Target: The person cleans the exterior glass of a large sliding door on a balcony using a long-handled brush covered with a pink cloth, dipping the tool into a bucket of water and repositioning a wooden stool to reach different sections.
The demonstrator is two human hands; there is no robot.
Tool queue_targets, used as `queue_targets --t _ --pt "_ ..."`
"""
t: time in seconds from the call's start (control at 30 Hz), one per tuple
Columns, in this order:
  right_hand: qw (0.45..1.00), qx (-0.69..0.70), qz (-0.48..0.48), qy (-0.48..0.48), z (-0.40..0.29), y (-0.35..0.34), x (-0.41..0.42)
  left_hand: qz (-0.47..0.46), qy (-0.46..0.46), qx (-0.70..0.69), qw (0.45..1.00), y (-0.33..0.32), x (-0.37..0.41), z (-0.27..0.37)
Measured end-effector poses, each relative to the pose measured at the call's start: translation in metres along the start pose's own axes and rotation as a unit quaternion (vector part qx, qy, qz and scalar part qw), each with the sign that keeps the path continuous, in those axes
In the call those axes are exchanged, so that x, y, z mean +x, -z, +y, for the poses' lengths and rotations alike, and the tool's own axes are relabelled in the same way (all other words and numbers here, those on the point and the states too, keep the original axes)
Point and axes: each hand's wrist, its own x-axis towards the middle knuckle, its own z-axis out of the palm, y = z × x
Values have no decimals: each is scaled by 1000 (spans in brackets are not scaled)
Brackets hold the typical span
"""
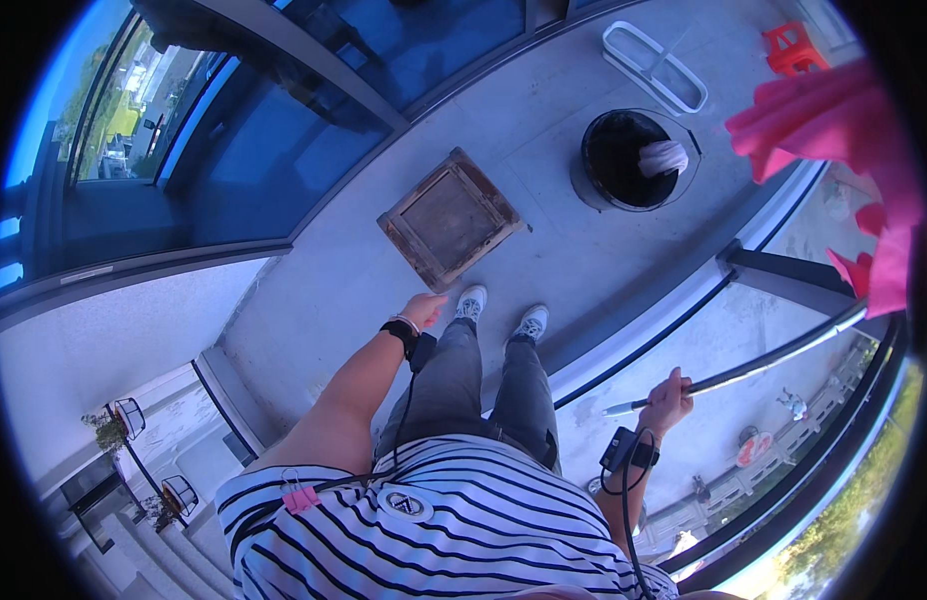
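My right hand [667,401] grips a long metal pole [771,358] near its pale end. Pink cloth [831,120] shows at the far end of the pole, by the right rim; how it is attached cannot be made out. My left hand [422,309] hangs in front of my legs with its fingers curled and nothing seen in it. Just beyond that hand stands a worn wooden stool [452,217]. Farther off, a black bucket [592,180] holds dark contents, and a pale cloth [662,157] hangs over its edge.
Behind the bucket lies a white oblong frame [617,60], with a red plastic stool [793,49] at the upper right. Large glass panes [283,150] run along the left. On the right, a low ledge with dark railing [801,270] borders the floor.
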Motion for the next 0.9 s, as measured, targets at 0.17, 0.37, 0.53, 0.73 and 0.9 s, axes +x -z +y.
queue_targets --t 0.17,0.37,0.53,0.73,0.9 --pt "999 8 -14 40 4 -18 -12 215 55 -56 973 84 91 -79" --pt "997 31 26 71 51 -38 -10 153 56 -255 953 88 224 -74" --pt "996 43 50 53 64 -47 -14 15 14 -440 898 47 216 -17" --pt "997 12 67 -26 64 -55 -29 60 -79 -336 937 54 180 29" --pt "995 -68 29 -70 -7 -58 -43 53 -92 -119 987 92 154 129"
